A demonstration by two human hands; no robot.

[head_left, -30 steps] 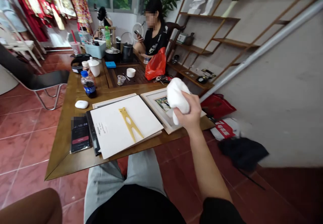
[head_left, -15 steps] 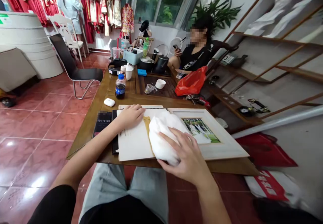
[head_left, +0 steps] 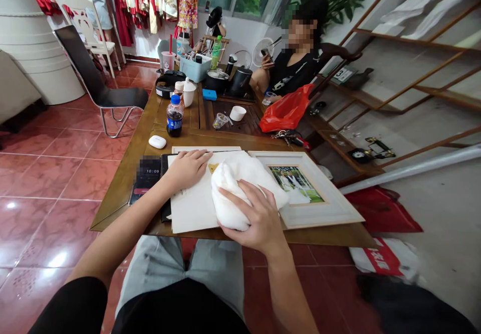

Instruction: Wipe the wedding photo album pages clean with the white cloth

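Pressing the left hand [head_left: 190,168] flat on the white board [head_left: 191,211], with fingers extended and close together, just beside the far end of the yellow piece [head_left: 213,167]. Gripping the white wad [head_left: 227,193] with the right hand [head_left: 259,218], with fingers spread and curved around its near right side. Resting the wad on the board, over the yellow piece, with a loose part reaching right onto the frame [head_left: 340,208].

A second ago, holding the wad raised over the frame, with the yellow piece bare on the board and only the right hand in view. Half a second ago, already resting it on the board, but leaving a long strip of the yellow piece uncovered; now shifted left, leaving only the far end showing. Keeping the left hand in much the same place since then.

Visible on the tabletop [head_left: 120,193]: a phone [head_left: 146,183] left of the board, a white case [head_left: 157,142] and a bottle [head_left: 175,116] farther back.
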